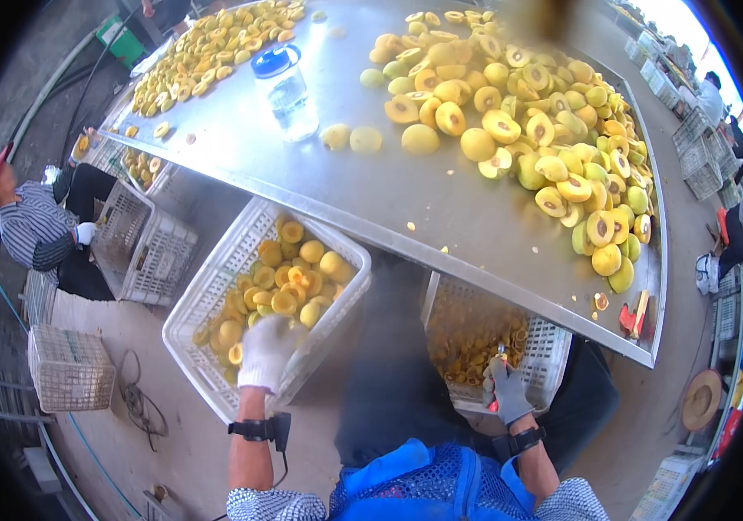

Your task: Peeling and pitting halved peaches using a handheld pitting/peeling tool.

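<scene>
My left hand (pixel 270 352), in a white knit glove, is over a white plastic crate (pixel 179 332) of hollowed yellow stone-fruit halves (pixel 283 303). Motion blur hides whether its fingers hold a half. My right hand (pixel 508 387), in a grey glove, grips a small hand tool (pixel 494 406) with a red handle; its metal tip points up. Below that hand, a second white crate (pixel 547 355) between my legs contains brownish pits and scraps (pixel 475 345). Ahead, a metal table (pixel 358 189) bears a large heap of halved stone fruit (pixel 540 124), many with pits inside.
A clear water bottle (pixel 285 94) with a blue lid stands on the table. A red-handled tool (pixel 635 316) lies at its right corner. More halves (pixel 215 52) are heaped at the far left. A person (pixel 39 221) sits at left beside another crate (pixel 143 247).
</scene>
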Motion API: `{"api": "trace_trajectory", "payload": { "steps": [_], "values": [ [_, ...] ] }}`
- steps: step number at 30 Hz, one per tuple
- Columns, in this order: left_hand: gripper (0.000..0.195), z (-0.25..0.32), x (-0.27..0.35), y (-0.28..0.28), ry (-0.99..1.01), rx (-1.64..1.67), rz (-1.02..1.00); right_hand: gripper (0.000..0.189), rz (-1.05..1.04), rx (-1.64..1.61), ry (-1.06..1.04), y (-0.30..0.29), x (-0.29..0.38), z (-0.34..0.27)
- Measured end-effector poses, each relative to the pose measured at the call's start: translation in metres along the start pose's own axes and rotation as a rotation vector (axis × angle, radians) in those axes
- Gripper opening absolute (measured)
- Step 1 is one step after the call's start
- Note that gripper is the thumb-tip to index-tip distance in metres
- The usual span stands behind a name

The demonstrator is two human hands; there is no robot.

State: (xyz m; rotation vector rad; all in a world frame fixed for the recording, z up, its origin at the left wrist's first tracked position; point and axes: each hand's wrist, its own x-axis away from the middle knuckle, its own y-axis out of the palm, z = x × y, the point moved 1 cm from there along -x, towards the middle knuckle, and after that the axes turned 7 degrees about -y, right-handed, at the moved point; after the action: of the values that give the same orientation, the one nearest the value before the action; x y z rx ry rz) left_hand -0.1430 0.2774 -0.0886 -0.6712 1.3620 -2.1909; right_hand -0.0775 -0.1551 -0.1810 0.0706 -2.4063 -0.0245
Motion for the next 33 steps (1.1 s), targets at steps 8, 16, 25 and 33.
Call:
{"api": "trace_trajectory", "payload": {
  "steps": [8,16,25,33],
  "values": [
    [0.04,0.192,-0.171,-0.051,0.435,0.137,0.25,0.034,0.056,0.084,-0.102,-0.016,0.001,0.011],
    [0.061,0.245,-0.232,-0.009,0.469,-0.298,-0.031,0.028,0.043,0.075,-0.128,-0.013,0.01,0.015],
    [0.048,0.251,-0.07,-0.01,0.342,1.304,-0.551,0.028,-0.024,0.171,-0.3,0.002,0.035,-0.049],
    [0.053,0.274,0.037,0.04,0.285,1.58,-0.789,0.021,-0.057,0.361,-0.931,0.046,0.069,-0.148]
  ]
}}
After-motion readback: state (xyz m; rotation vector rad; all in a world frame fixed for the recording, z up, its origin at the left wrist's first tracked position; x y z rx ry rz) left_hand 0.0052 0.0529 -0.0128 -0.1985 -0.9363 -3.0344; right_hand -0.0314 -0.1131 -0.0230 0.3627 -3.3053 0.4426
